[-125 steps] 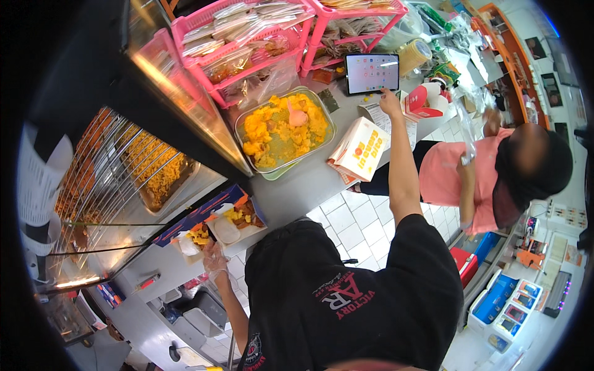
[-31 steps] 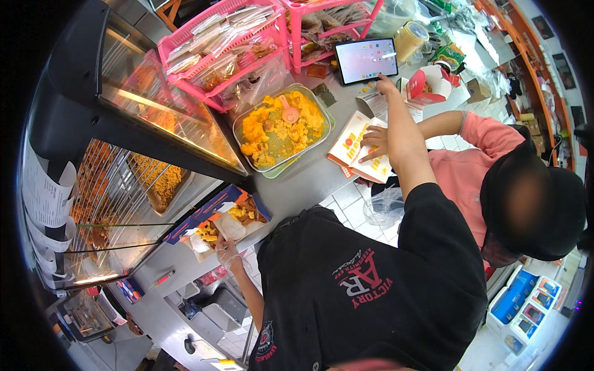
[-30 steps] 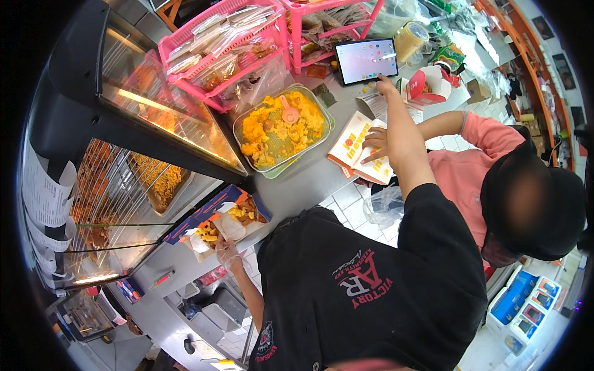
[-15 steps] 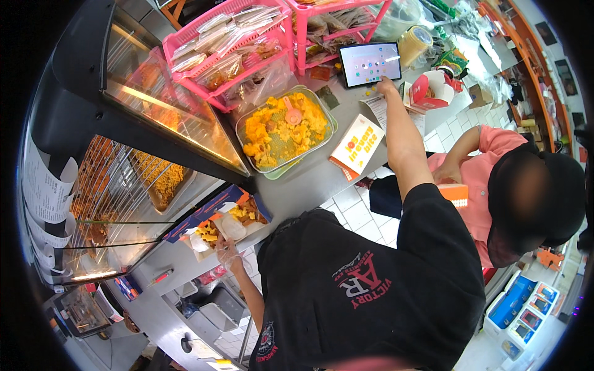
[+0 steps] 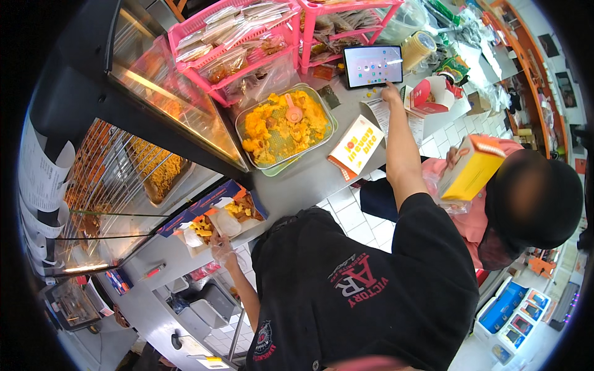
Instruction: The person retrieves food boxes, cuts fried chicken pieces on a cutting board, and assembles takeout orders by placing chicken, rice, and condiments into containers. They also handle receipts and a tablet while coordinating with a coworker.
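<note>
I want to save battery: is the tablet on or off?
On. The tablet glows pale with rows of small icons; the right hand is at its lower edge.

Your 2 arms reach away from your torso [image 5: 365, 278] in different directions, the hands well apart; your right arm [image 5: 403, 151] stretches up the view, nearly straight, bare from the short black sleeve [image 5: 433, 232] to the wrist; your right hand [image 5: 390, 93] sits at its far end, small and foreshortened, wearing no visible glove, fingers directed forward, though their exact curl is too small to tell; your left forearm [image 5: 246, 297] emerges beside your torso at lower left and slants up and leftward, mostly bare; your left hand [image 5: 223, 249] wears 1 clear, loosely wrinkled glove, its fingers pointing forward and partly hidden at the tips, so their grip is unclear.
</note>
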Available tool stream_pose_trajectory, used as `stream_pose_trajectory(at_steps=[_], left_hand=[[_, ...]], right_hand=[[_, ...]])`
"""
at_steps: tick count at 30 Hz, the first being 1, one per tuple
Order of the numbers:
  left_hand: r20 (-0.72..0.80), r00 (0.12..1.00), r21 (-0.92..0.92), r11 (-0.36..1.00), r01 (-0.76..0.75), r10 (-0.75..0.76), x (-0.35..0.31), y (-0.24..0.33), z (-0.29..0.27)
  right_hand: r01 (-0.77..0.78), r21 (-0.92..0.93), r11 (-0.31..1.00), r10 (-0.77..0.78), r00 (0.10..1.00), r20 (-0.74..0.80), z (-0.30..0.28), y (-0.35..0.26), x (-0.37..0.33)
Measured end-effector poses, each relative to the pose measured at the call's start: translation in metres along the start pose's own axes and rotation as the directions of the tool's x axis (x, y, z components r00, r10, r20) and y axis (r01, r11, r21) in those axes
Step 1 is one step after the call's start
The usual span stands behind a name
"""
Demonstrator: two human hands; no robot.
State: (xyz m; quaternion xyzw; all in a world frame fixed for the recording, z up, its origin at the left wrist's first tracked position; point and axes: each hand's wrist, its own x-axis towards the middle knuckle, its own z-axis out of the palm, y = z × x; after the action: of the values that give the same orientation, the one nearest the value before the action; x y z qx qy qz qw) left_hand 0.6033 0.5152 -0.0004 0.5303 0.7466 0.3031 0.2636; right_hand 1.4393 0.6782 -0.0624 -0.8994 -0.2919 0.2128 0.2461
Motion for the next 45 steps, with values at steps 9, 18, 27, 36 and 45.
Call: stream_pose_trajectory(at_steps=[9, 18, 27, 36, 45], left_hand=[[-0.011, 1.0, 0.067, 0.997, 0.027, -0.026, 0.0, 0.015, -0.003], [-0.002, 0.999, 0.078, 0.996, 0.046, -0.046, -0.001, 0.01, -0.003], [-0.001, 0.998, -0.011, 0.998, -0.061, 0.061, 0.001, -0.002, 0.0], [-0.021, 0.989, 0.171, 0.975, -0.142, 0.148, -0.001, 0.032, -0.005], [0.252, 0.961, 0.177, 0.971, -0.161, 0.114, -0.028, 0.039, 0.022]], right_hand=[[-0.083, -0.102, 0.991, 0.094, 0.989, 0.112, -0.004, -0.026, 0.014], [-0.115, 0.244, 0.963, 0.121, 0.993, -0.009, 0.004, 0.013, 0.008], [0.362, 0.481, 0.799, -0.058, 0.842, -0.536, -0.032, -0.115, -0.099], [0.12, 0.705, 0.699, -0.551, 0.72, 0.423, 0.057, -0.214, -0.424], [0.416, 0.147, 0.898, -0.413, 0.677, 0.609, 0.137, -0.173, -0.51]])
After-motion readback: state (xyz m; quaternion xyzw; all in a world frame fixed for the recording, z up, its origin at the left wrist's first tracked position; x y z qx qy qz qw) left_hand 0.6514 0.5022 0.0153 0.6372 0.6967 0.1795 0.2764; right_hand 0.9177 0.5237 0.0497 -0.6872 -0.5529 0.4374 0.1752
